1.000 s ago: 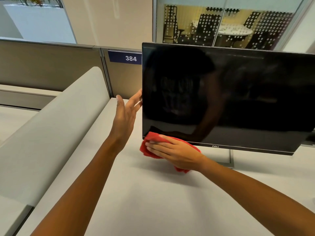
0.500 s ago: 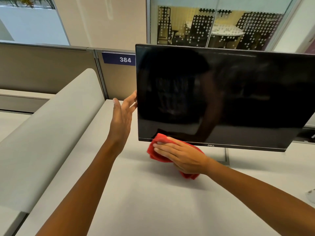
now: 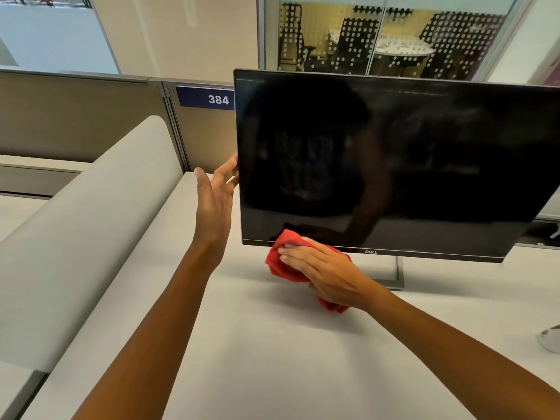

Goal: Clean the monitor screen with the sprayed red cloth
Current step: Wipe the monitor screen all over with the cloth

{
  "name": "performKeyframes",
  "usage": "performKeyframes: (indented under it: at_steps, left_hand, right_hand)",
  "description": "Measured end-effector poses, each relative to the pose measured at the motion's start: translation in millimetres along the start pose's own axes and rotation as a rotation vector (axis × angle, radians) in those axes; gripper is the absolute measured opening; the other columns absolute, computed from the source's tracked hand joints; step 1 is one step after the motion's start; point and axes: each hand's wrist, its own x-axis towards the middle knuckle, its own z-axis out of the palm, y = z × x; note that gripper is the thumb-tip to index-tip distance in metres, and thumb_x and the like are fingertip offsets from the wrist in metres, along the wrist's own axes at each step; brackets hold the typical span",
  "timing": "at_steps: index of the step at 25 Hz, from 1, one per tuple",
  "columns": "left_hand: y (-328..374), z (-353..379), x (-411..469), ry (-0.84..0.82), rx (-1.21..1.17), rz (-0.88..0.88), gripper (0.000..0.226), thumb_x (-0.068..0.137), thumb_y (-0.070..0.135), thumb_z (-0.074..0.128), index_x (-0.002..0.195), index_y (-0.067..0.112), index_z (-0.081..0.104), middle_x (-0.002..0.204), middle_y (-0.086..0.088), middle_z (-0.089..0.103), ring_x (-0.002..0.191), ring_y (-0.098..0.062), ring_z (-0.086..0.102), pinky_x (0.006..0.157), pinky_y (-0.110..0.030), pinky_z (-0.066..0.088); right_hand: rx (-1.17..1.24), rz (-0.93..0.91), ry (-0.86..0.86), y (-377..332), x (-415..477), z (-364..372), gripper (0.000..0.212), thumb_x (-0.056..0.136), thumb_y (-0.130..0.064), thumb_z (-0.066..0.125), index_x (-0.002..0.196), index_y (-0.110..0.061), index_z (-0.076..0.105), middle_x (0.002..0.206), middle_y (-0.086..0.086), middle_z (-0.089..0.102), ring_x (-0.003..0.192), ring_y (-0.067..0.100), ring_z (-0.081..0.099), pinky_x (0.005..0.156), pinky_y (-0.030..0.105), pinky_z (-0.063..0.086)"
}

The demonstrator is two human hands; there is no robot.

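Observation:
A black monitor [image 3: 424,153] with a dark, reflective screen stands on a white desk [image 3: 257,359], tilted slightly. My right hand [image 3: 324,274] presses a red cloth [image 3: 281,265] flat against the lower left part of the screen and its bottom bezel. The cloth bunches under my palm and hangs out below the wrist. My left hand [image 3: 215,198] has its fingers spread, and the fingertips touch the monitor's left edge.
The monitor's grey stand [image 3: 394,277] sits behind my right wrist. A rounded grey divider [image 3: 91,222] runs along the desk's left side. A partition with a blue "384" label [image 3: 209,100] is behind. A small white object [image 3: 550,341] lies at the right edge.
My right hand with the cloth has slid a little to the right along the screen's bottom edge. The left hand stays at the monitor's left edge.

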Motion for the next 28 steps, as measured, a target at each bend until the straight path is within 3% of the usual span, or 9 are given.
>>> performKeyframes:
  at_steps: [3,8,12,16,24,26,28]
  left_hand:
    - [-0.7,3.6,-0.1,0.029,-0.035,-0.003,0.060,0.100,0.042,-0.005,0.147,0.026,0.028,0.155,0.006,0.031,0.144,-0.016,0.027,0.119,-0.034,0.013]
    - [-2.8,10.3,-1.4,0.081,-0.058,-0.004,0.061,0.100,0.043,-0.005,0.147,0.025,0.028,0.156,0.006,0.030,0.144,-0.015,0.026,0.121,-0.036,0.011]
    - [-3.5,13.4,-2.7,0.106,-0.033,-0.006,0.060,0.099,0.043,-0.005,0.148,0.026,0.026,0.157,0.007,0.026,0.146,-0.015,0.022,0.121,-0.039,0.008]
    - [-5.5,20.4,-5.2,0.127,-0.003,-0.003,0.057,0.099,0.044,-0.004,0.149,0.032,0.020,0.159,0.009,0.019,0.148,-0.015,0.015,0.122,-0.041,0.004]
    - [-7.7,24.7,-5.5,0.158,-0.001,-0.003,0.056,0.099,0.045,-0.004,0.148,0.034,0.020,0.160,0.010,0.017,0.148,-0.014,0.013,0.121,-0.041,0.004]
    - [-7.9,27.1,-5.3,0.172,-0.019,0.006,0.056,0.099,0.045,-0.004,0.148,0.033,0.022,0.159,0.009,0.019,0.148,-0.016,0.014,0.121,-0.039,0.006]
    - [-8.5,30.4,-5.7,0.185,-0.032,0.023,0.056,0.100,0.044,-0.004,0.148,0.033,0.023,0.159,0.009,0.020,0.147,-0.015,0.015,0.120,-0.037,0.007]
  right_hand:
    - [-0.027,0.137,0.088,13.6,-57.8,-9.1,0.047,0.098,-0.025,0.046,0.142,-0.010,0.045,0.146,0.008,0.050,0.136,0.026,0.047,0.114,0.042,0.039]
    - [-0.084,0.404,0.172,21.9,-123.5,-22.8,0.076,0.065,-0.009,0.087,0.131,-0.004,0.049,0.130,0.020,0.062,0.117,0.039,0.062,0.094,0.057,0.052]
    - [-0.137,0.572,0.226,30.2,-158.8,-32.4,0.075,0.056,0.000,0.090,0.123,0.004,0.057,0.121,0.026,0.065,0.106,0.046,0.065,0.091,0.058,0.048]
    - [-0.138,0.767,0.267,37.8,-189.4,-35.1,0.068,0.059,0.006,0.086,0.121,0.011,0.059,0.122,0.030,0.062,0.106,0.050,0.063,0.091,0.063,0.049]
    - [-0.139,1.095,0.498,52.8,-216.8,-51.2,0.061,0.078,0.007,0.072,0.133,0.002,0.046,0.132,0.026,0.054,0.120,0.046,0.052,0.102,0.059,0.047]
    - [-0.120,1.156,0.647,57.6,-210.1,-57.7,0.057,0.083,0.008,0.064,0.135,-0.001,0.043,0.134,0.023,0.050,0.124,0.041,0.049,0.108,0.052,0.043]
    - [-0.043,1.197,0.865,65.5,-192.6,-70.7,0.055,0.085,0.010,0.053,0.137,-0.001,0.039,0.137,0.022,0.045,0.129,0.036,0.044,0.116,0.037,0.036]
